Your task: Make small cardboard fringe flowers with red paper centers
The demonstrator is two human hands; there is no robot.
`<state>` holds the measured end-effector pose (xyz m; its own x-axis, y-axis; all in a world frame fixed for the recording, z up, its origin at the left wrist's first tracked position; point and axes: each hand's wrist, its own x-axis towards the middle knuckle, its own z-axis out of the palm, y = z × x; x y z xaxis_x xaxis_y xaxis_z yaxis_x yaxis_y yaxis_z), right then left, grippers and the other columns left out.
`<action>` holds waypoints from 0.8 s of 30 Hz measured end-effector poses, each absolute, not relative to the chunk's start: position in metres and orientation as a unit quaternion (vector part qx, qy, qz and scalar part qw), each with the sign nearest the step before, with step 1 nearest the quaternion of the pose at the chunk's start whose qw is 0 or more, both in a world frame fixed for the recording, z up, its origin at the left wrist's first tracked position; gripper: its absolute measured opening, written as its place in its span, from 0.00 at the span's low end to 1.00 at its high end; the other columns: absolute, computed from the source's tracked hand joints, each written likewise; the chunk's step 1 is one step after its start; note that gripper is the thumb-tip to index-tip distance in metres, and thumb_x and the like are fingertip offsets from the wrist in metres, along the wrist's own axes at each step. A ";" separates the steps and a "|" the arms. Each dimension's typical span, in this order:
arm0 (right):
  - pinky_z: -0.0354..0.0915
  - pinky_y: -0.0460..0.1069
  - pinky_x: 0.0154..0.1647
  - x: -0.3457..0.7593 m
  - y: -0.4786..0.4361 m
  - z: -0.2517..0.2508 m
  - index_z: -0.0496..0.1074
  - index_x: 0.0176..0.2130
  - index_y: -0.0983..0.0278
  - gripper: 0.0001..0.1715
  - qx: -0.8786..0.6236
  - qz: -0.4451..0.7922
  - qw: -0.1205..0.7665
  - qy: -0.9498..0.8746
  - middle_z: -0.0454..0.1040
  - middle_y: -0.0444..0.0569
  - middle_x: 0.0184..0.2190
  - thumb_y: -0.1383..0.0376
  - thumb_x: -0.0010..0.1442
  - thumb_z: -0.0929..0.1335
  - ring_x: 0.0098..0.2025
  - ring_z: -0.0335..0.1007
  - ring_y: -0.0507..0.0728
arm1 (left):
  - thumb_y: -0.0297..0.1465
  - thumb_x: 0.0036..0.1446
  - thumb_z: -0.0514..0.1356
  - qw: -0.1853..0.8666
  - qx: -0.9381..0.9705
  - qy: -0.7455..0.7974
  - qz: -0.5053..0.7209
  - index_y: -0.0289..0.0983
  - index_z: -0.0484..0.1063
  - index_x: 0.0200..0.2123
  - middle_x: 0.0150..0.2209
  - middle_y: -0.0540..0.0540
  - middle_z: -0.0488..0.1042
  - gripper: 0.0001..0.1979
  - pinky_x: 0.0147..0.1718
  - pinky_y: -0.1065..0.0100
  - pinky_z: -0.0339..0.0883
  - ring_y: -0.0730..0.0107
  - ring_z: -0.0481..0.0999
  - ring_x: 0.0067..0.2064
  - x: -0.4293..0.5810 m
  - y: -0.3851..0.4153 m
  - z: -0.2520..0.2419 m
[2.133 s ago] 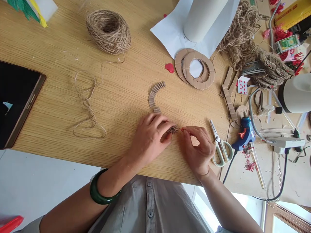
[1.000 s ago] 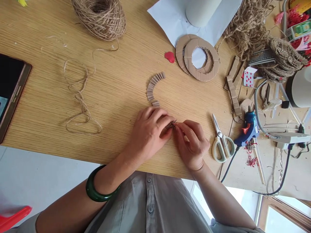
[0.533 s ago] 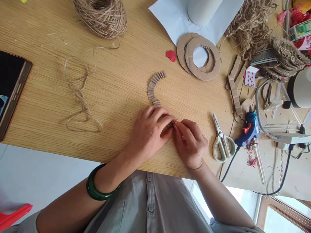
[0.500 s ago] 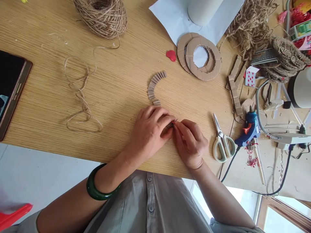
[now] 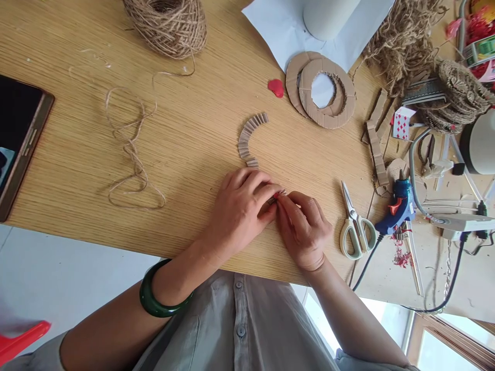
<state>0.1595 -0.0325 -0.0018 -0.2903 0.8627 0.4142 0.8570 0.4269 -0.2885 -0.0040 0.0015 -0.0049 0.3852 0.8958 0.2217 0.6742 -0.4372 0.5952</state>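
Note:
My left hand [image 5: 242,208] and my right hand [image 5: 303,229] meet just above the table's front edge. Pinched between their fingertips is a small dark fibre tuft [image 5: 278,196], mostly hidden, with a speck of red at its end. A curved, pleated cardboard strip [image 5: 247,138] lies just beyond my left fingers, not touching them. A jade-green bangle [image 5: 162,294] circles my left wrist.
On the wooden table [image 5: 185,154] lie a twine ball [image 5: 166,28], loose twine [image 5: 131,149], cardboard rings [image 5: 327,93], a red heart [image 5: 276,88], and a tablet [image 5: 19,136]. Scissors [image 5: 356,229] and a blue glue gun [image 5: 398,208] lie right of my hands.
My hands have drawn closer together, and my right fingers have closed around the tuft, which now shows much less. The whole view has shifted slightly.

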 end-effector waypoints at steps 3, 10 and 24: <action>0.71 0.48 0.36 0.159 -0.032 0.000 0.74 0.48 0.63 0.13 -0.531 -0.007 0.255 -0.808 0.79 0.53 0.39 0.74 0.64 0.68 0.37 0.75 0.55 | 0.29 0.61 0.60 0.210 0.805 0.486 0.268 0.40 0.76 0.47 0.46 0.45 0.76 0.11 0.51 0.55 0.65 0.57 0.71 0.48 -0.004 0.001 -0.005; 0.71 0.50 0.36 0.160 -0.031 -0.003 0.74 0.46 0.65 0.11 -0.527 -0.013 0.248 -0.812 0.79 0.55 0.39 0.74 0.63 0.68 0.38 0.73 0.57 | 0.29 0.61 0.60 0.209 0.806 0.484 0.269 0.40 0.76 0.46 0.46 0.45 0.76 0.11 0.51 0.56 0.65 0.57 0.71 0.48 -0.005 0.001 -0.006; 0.72 0.52 0.39 0.162 -0.030 -0.004 0.74 0.47 0.64 0.11 -0.523 0.019 0.259 -0.812 0.78 0.55 0.40 0.73 0.64 0.68 0.39 0.73 0.58 | 0.29 0.60 0.61 0.209 0.806 0.484 0.269 0.40 0.76 0.46 0.46 0.45 0.76 0.11 0.52 0.55 0.64 0.57 0.71 0.48 -0.005 0.002 -0.006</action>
<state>0.1620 -0.0301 -0.0038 -0.3198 0.8587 0.4004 0.8393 0.4529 -0.3009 -0.0053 0.0018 -0.0061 0.3866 0.8931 0.2302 0.6683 -0.4433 0.5974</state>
